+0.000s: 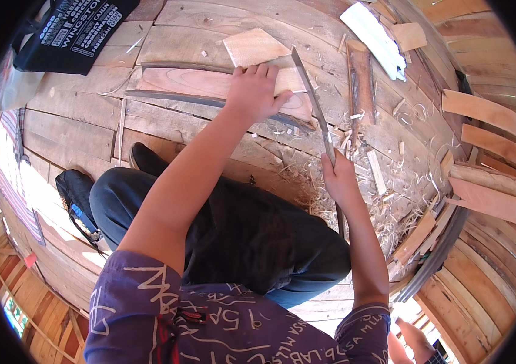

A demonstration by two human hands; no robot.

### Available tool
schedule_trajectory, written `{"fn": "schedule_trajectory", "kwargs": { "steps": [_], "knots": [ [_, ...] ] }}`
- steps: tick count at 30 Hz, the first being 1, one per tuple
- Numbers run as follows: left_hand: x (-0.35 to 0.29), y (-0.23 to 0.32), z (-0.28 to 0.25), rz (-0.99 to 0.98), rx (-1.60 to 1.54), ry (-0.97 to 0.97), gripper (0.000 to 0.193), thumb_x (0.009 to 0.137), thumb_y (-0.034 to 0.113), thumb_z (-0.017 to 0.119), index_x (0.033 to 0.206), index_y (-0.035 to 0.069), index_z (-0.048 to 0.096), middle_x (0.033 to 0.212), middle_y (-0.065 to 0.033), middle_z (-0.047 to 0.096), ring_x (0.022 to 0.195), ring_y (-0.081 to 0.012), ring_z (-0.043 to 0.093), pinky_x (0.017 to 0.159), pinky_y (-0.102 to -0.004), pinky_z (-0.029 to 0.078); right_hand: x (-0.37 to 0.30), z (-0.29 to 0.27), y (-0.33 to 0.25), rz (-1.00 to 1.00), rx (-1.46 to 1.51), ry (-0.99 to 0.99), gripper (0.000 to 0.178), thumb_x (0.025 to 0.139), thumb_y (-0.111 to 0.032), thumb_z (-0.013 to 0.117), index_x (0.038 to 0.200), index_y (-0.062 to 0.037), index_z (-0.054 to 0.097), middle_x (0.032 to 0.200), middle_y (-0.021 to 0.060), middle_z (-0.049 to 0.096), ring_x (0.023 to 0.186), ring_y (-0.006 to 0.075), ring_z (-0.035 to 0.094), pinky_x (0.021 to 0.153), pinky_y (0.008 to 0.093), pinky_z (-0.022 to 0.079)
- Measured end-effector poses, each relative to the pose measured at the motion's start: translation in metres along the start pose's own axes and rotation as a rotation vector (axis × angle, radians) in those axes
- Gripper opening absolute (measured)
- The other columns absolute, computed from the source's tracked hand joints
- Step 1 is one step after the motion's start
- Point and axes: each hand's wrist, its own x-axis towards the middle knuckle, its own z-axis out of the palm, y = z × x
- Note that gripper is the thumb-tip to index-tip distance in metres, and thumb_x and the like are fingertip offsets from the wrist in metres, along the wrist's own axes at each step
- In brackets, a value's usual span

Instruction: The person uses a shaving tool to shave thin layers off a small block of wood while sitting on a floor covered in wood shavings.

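Note:
My left hand (255,91) presses down on a small pale wood piece (290,77), holding it between thumb and fingers. That piece lies on a long reddish plank (179,82), with a dark-edged strip along its near side. Just beyond my fingertips lies another flat, angular wood piece (255,48). My right hand (338,176) is closed around a long, narrow knife (314,100). The blade reaches up and leftward past the pale piece's right edge; whether it touches the wood, I cannot tell. Its lower end passes behind my right wrist.
Curled shavings (391,218) and offcuts cover the boards at right. A short log (361,82) and a white sheet-like bundle (373,39) lie at the far right. Curved wooden slats (491,115) jut in at right. A black printed bag (76,33) sits far left. Another person's limb (414,340) shows lower right.

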Motion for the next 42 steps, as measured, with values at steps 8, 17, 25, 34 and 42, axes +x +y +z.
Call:
{"fn": "schedule_trajectory", "kwargs": {
  "steps": [8,17,25,34,42],
  "knots": [
    [0.005,0.003,-0.001,-0.016,0.012,-0.046,0.062,0.090,0.054,0.058,0.123,0.002,0.055,0.110,-0.0146,0.065,0.105,-0.0302,0.063,0.089,-0.0472,0.046,0.017,0.008,0.003,-0.042,-0.005,0.019,0.027,0.099,-0.023,0.053,0.097,0.0033,0.058,0.073,0.0282,0.061,0.075,0.0488,0.061,0.068,0.0499,0.049],
    [0.003,-0.001,-0.002,-0.021,0.008,-0.035,0.063,0.091,0.054,0.057,0.126,0.001,0.053,0.109,-0.0148,0.065,0.107,-0.0316,0.063,0.091,-0.0478,0.045,-0.006,-0.007,0.035,-0.043,0.065,-0.039,0.028,0.103,-0.024,0.052,0.084,-0.0033,0.050,0.055,0.0012,0.048,0.042,0.0113,0.049,0.042,0.0304,0.041],
    [0.004,0.002,0.000,-0.015,-0.020,-0.026,0.062,0.091,0.054,0.057,0.122,0.001,0.055,0.109,-0.0150,0.065,0.107,-0.0319,0.063,0.091,-0.0481,0.044,0.036,0.004,0.013,-0.001,0.163,-0.069,0.027,0.104,-0.025,0.050,0.087,-0.0038,0.049,0.055,0.0013,0.047,0.040,0.0127,0.048,0.038,0.0295,0.039],
    [0.004,0.002,0.000,-0.041,-0.004,-0.011,0.061,0.090,0.055,0.059,0.119,0.002,0.055,0.106,-0.0144,0.065,0.104,-0.0306,0.064,0.089,-0.0476,0.044,0.018,0.007,0.043,-0.083,0.146,0.004,0.028,0.104,-0.025,0.051,0.083,-0.0069,0.045,0.053,0.0008,0.046,0.038,0.0100,0.045,0.036,0.0274,0.036],
    [0.004,0.004,0.000,-0.075,0.016,0.019,0.060,0.089,0.053,0.060,0.120,0.002,0.056,0.102,-0.0132,0.065,0.101,-0.0293,0.064,0.089,-0.0458,0.045,0.033,-0.001,0.016,-0.036,0.246,-0.055,0.030,0.104,-0.027,0.051,0.084,-0.0065,0.046,0.053,-0.0009,0.045,0.039,0.0090,0.045,0.036,0.0268,0.036]
  ]
}}
